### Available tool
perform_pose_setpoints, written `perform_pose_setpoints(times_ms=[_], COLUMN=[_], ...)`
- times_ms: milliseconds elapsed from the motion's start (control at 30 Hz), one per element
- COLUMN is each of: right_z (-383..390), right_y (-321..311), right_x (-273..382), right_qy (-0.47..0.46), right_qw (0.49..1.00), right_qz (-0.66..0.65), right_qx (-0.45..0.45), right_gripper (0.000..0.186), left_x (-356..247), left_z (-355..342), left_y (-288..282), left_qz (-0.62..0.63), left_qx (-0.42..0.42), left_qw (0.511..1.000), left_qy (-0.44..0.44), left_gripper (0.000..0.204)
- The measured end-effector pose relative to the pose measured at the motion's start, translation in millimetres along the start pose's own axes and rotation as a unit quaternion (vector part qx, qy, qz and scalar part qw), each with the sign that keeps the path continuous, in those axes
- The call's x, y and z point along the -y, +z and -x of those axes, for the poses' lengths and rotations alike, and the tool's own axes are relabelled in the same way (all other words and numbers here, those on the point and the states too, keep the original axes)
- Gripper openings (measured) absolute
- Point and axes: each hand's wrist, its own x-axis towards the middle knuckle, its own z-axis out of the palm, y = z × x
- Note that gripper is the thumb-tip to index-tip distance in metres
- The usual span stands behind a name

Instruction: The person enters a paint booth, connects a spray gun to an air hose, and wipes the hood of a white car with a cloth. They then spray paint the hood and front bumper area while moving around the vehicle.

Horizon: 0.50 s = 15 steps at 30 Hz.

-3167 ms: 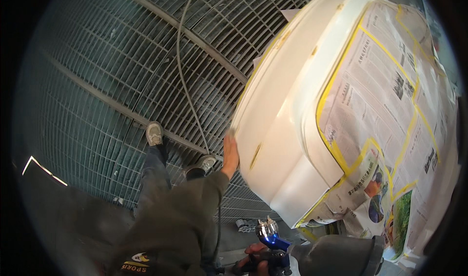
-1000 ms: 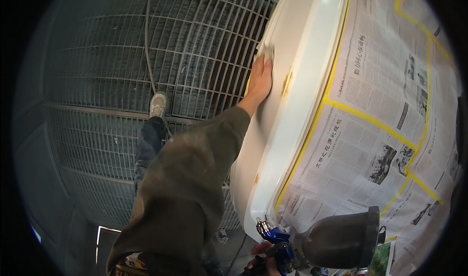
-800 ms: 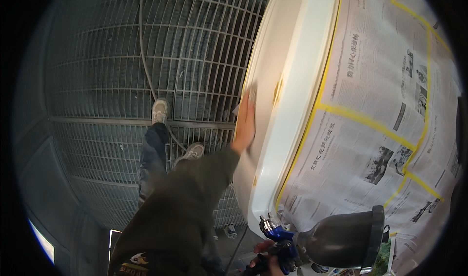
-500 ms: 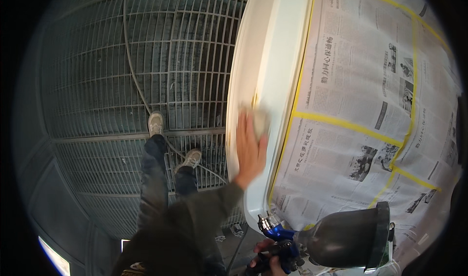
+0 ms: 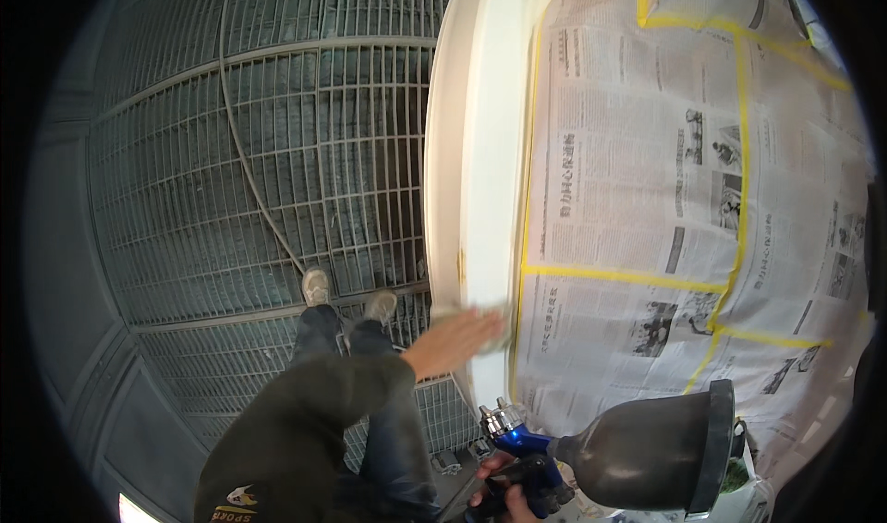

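While the right hand is wrapped around the grip of a spray gun, low in front of the person, the left hand lies flat across a white panel, fingers straight and close together, pointing right. A pale pad shows around its fingertips, too blurred for me to say what it is made of; the hand looks laid over it rather than closed around it. The panel runs from the top of the view down to just beyond the gun, to the right of the person's legs, and carries a small brownish mark a little ahead of the left hand.

The gun has a blue body and a silver head near the panel's lower end. Its big dark cup leans over to the right. Newspaper spreads along the panel's right side, seamed and edged with yellow tape. To the left I see a grated floor, with a thin hose trailing down it to the person's pale shoes. A dark sleeve covers the left arm.
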Motion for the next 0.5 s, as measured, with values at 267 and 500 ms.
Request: perform_pose_setpoints(times_ms=[267,500], right_z=[-67,-132], right_y=[35,57], right_x=[51,111], right_qy=[-0.006,0.114], right_qw=[0.997,0.991], right_qz=[0.018,-0.003], right_qx=[0.077,0.065], right_gripper=[0.033,0.027], left_x=[152,332], left_z=[-70,-195], left_y=[-72,-154], left_qz=[0.135,0.006], left_qx=[-0.089,-0.178], left_qw=[0.984,0.97], left_qy=[-0.074,-0.164], left_gripper=[0.067,0.06])
